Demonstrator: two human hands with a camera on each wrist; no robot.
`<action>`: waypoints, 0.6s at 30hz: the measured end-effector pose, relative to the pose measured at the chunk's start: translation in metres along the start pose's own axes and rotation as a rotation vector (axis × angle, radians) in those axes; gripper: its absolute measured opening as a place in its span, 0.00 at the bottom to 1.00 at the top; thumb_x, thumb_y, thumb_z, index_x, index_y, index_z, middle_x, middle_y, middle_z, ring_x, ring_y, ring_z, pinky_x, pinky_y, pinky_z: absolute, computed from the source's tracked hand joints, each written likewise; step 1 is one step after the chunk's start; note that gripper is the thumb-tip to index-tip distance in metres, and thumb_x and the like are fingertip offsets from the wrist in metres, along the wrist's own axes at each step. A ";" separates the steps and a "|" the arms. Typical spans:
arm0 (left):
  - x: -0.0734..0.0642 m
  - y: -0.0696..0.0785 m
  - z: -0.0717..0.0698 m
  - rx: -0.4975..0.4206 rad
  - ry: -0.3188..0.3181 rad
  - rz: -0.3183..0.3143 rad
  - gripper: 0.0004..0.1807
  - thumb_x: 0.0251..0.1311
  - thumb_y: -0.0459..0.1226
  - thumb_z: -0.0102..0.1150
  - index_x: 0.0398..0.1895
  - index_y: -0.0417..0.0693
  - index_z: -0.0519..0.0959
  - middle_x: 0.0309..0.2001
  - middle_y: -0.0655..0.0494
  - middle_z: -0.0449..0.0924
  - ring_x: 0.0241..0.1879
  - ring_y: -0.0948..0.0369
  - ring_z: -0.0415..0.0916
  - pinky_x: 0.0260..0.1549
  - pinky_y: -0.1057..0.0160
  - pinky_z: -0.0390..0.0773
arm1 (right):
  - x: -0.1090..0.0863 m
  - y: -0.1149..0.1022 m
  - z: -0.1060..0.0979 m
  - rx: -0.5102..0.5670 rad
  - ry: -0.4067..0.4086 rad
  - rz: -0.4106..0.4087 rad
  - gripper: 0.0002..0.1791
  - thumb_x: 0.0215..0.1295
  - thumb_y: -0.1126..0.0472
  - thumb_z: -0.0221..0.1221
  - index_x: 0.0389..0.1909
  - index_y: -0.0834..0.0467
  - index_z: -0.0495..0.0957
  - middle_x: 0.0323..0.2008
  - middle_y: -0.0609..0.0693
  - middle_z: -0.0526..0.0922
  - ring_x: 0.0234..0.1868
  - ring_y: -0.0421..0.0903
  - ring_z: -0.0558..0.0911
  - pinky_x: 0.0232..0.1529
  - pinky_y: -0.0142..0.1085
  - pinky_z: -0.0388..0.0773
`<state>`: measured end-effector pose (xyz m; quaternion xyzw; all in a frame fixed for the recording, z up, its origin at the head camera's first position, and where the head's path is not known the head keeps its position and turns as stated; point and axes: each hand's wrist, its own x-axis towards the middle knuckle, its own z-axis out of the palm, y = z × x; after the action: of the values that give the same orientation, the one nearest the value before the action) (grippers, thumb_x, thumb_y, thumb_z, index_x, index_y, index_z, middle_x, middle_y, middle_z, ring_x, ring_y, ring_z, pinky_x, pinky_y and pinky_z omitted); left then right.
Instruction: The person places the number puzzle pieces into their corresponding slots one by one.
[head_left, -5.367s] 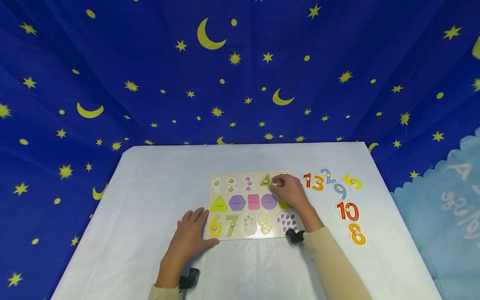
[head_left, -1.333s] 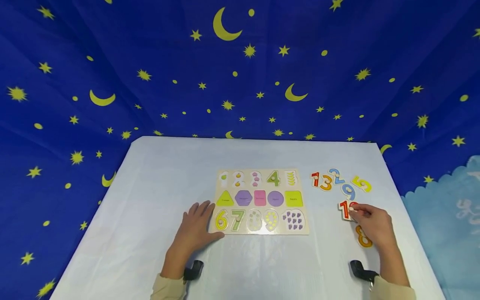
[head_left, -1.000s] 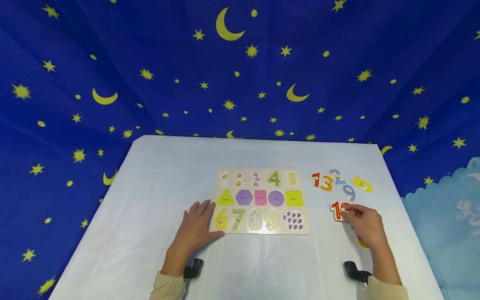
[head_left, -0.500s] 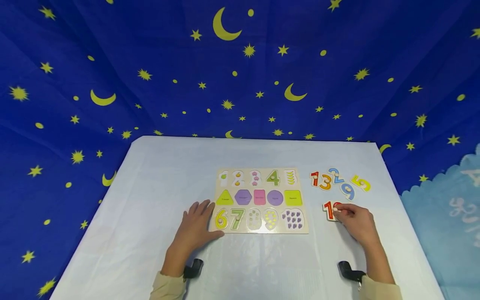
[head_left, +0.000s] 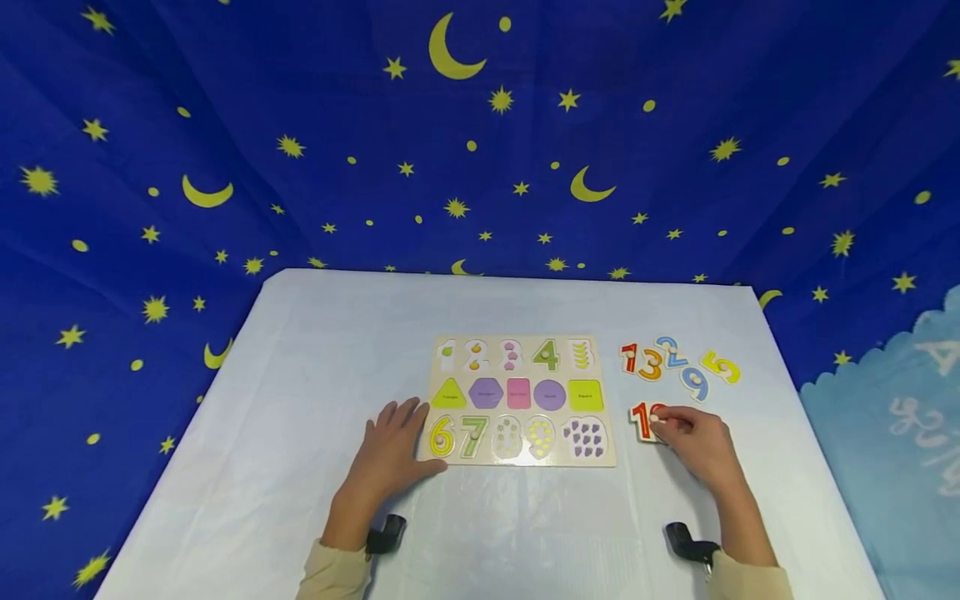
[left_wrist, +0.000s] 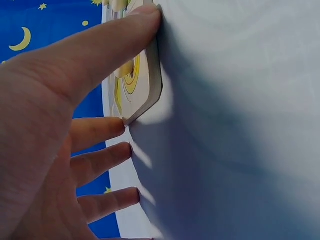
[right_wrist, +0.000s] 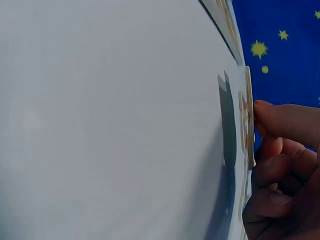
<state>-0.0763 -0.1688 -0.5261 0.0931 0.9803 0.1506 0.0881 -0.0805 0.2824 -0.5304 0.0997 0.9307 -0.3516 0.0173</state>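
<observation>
The number ten [head_left: 642, 422] is a flat puzzle piece with bold red digits, a pale border and a small pale knob; its zero is mostly hidden behind fingers. It sits just past 3 o'clock from the puzzle board [head_left: 559, 419], apart from it. The right wrist view shows it nearly edge-on, thin and light-sided, raised above the table [head_left: 330, 342] with its shadow below. The right hand [head_left: 701, 446] pinches its knob between thumb and finger.

Around that piece lie loose numbers: the red one [head_left: 627, 358] toward 11 o'clock, the orange three [head_left: 650, 365] at 12, the blue two [head_left: 672, 353] near 1, and the blue nine [head_left: 694, 384] and the yellow five [head_left: 721, 367] toward 2, the five farther out.

The board holds the green four in its top row and the yellow six and green seven in its bottom row. Purple grapes are printed in the bare slot toward its 4 o'clock corner. The left hand [head_left: 388, 450], fingers spread, touches the board between 8 and 9 o'clock. Starry blue cloth [head_left: 360, 117] hangs beyond, at 12.
</observation>
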 end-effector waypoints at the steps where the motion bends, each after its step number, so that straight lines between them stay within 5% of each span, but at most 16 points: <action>1: 0.000 0.000 0.000 0.000 -0.001 0.001 0.54 0.40 0.60 0.72 0.70 0.46 0.63 0.69 0.46 0.61 0.68 0.41 0.52 0.59 0.30 0.52 | -0.001 -0.002 0.001 -0.001 -0.009 -0.001 0.18 0.60 0.54 0.64 0.45 0.64 0.82 0.27 0.50 0.77 0.28 0.45 0.72 0.23 0.33 0.67; 18: 0.000 -0.002 0.001 -0.014 -0.011 -0.005 0.54 0.41 0.61 0.71 0.71 0.46 0.63 0.70 0.46 0.60 0.69 0.42 0.51 0.60 0.30 0.50 | -0.006 -0.021 0.021 0.016 -0.081 -0.047 0.16 0.60 0.55 0.65 0.43 0.62 0.82 0.27 0.49 0.76 0.28 0.45 0.72 0.25 0.33 0.68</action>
<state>-0.0765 -0.1702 -0.5272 0.0909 0.9789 0.1568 0.0945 -0.0796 0.2521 -0.5319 0.0636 0.9284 -0.3632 0.0458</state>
